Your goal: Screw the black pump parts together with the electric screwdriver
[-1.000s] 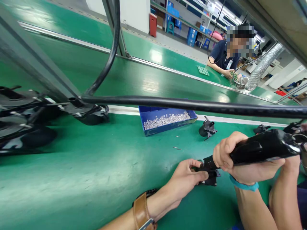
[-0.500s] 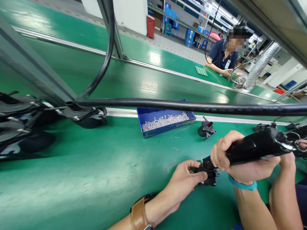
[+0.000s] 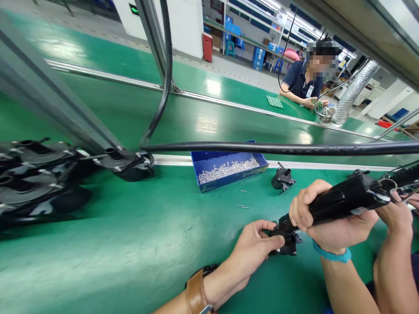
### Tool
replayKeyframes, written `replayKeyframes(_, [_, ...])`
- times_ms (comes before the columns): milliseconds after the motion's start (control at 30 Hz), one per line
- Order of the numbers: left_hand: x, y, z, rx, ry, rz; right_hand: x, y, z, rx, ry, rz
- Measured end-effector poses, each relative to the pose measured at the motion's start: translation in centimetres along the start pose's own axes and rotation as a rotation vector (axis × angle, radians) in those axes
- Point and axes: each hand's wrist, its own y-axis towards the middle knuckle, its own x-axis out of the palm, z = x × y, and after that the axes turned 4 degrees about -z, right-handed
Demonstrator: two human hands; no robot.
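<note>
My left hand [image 3: 257, 244], with a brown strap on its wrist, pinches a small black plastic part [image 3: 288, 247] that rests on the green table. My right hand [image 3: 310, 213], with a teal band on the wrist, is wrapped round a black power screwdriver [image 3: 347, 201]. The tool lies nearly level and its tip meets the black part. At the far right another hand [image 3: 396, 213] touches the tool's rear end by a metal ring.
A blue tray [image 3: 235, 178] of small silver screws sits behind the hands, beside a second black part [image 3: 282, 179] and loose screws [image 3: 242, 206]. Black round housings [image 3: 32, 179] are stacked at the left. A black hose [image 3: 278, 148] crosses overhead. A person [image 3: 303, 80] works across the belt.
Both my hands keep their hold and stay in place. The view has shifted a little, and the hand at the far right has risen slightly toward the tool's rear.
</note>
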Motion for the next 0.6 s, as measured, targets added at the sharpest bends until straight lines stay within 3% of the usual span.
replayKeyframes(133, [-0.1,-0.2,0.2,-0.011,0.028,0.004,-1.0,-0.3,-1.4,-0.056,0.128,-0.093])
replayKeyframes(367, [-0.7,0.4,-0.5,-0.014,0.1,-0.006,-2.9,-1.4,-3.1,-0.19,0.245,-0.034])
replayKeyframes(467, [-1.6,0.3,-0.9,0.109,0.25,-0.003,-3.4,-1.5,-2.5,-0.225,0.218,-0.018])
replayKeyframes(600, [-2.9,-0.1,-1.5,0.325,0.579,-0.127,-4.1,-1.7,-1.7,-0.207,0.153,0.074])
